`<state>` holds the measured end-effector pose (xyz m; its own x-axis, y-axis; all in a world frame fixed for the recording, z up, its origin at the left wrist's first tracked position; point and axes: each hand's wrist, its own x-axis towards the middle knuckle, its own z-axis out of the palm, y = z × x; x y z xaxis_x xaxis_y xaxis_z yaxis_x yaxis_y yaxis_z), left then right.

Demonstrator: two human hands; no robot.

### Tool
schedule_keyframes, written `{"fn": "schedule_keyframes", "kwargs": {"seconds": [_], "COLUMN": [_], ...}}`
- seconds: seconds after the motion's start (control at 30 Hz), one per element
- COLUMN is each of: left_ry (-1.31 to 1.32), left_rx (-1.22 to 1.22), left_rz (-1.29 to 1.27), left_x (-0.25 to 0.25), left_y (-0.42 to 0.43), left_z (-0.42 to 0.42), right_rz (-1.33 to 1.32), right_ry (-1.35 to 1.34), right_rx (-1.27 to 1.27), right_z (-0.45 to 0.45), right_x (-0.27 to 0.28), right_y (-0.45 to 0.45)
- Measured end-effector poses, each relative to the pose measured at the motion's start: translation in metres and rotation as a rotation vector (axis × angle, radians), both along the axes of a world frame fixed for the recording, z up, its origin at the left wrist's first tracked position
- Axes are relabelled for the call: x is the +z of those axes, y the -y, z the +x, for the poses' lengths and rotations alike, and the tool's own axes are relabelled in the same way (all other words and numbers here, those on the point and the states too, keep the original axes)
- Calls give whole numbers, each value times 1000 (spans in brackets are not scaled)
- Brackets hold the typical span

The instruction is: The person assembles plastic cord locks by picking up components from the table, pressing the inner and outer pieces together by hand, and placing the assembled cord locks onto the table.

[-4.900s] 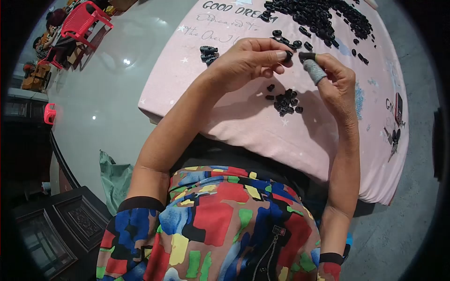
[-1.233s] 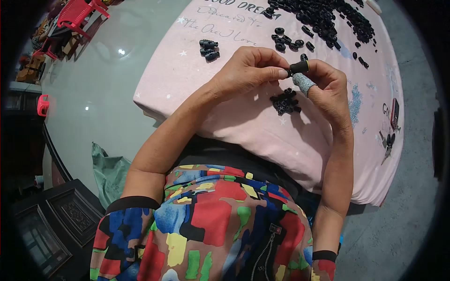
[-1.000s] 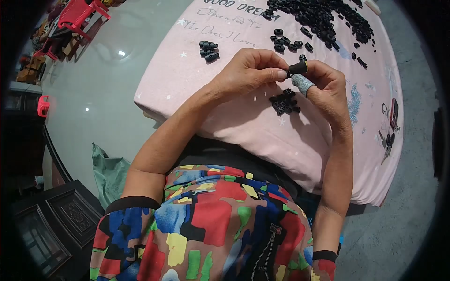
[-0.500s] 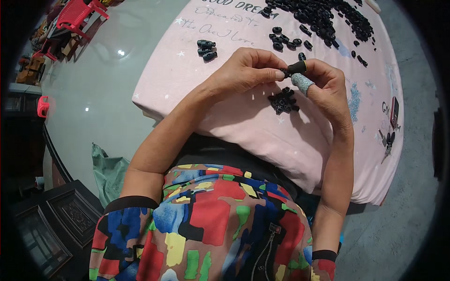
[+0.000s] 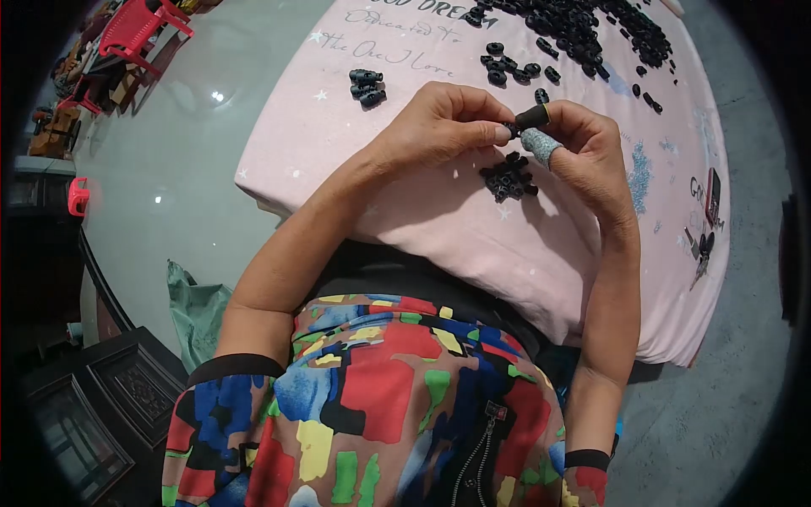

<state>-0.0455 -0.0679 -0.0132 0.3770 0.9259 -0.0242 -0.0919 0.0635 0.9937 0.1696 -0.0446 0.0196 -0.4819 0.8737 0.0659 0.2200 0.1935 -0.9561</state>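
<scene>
My left hand [image 5: 448,127] pinches a small black plastic piece [image 5: 512,131], mostly hidden by the fingertips. Meeting it from the other side, my right hand [image 5: 587,152] has its thumb and index finger closed on the same piece. A black sleeve [image 5: 531,117] covers that index finger, and grey wrapping [image 5: 539,145] covers the thumb. Just below both hands, a small cluster of black plastic parts [image 5: 508,177] lies on the pink cloth [image 5: 439,211]. Three black pieces resembling cord locks [image 5: 367,88] lie side by side to the left.
A large heap of similar black pieces [image 5: 566,38] covers the far side, with several loose ones [image 5: 505,66] nearer. Keys [image 5: 702,253] and a phone-like object [image 5: 713,196] lie at the right edge. A red chair [image 5: 139,38] stands on the floor at upper left.
Both hands keep their pinch on the small piece with only slight finger movement. The whole view has shifted a little.
</scene>
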Motion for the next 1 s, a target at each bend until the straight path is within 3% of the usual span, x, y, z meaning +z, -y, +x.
{"fn": "schedule_keyframes", "kwargs": {"seconds": [0.13, 0.23, 0.43, 0.63, 1.0], "left_ry": [73, -66, 64, -43, 73], "left_rx": [-14, 13, 20, -8, 17], "left_rz": [11, -22, -26, -9, -54], "left_x": [-4, 10, 2, 7, 5], "left_y": [-3, 2, 1, 1, 2], "left_z": [1, -1, 0, -2, -2], "right_rz": [0, -5, 12, 31, 23], "right_ry": [1, 11, -12, 22, -64], "right_rx": [-3, -25, 33, 23, 52], "right_z": [-1, -2, 2, 1, 3], "right_x": [1, 3, -2, -1, -3], "right_y": [0, 3, -3, -1, -5]}}
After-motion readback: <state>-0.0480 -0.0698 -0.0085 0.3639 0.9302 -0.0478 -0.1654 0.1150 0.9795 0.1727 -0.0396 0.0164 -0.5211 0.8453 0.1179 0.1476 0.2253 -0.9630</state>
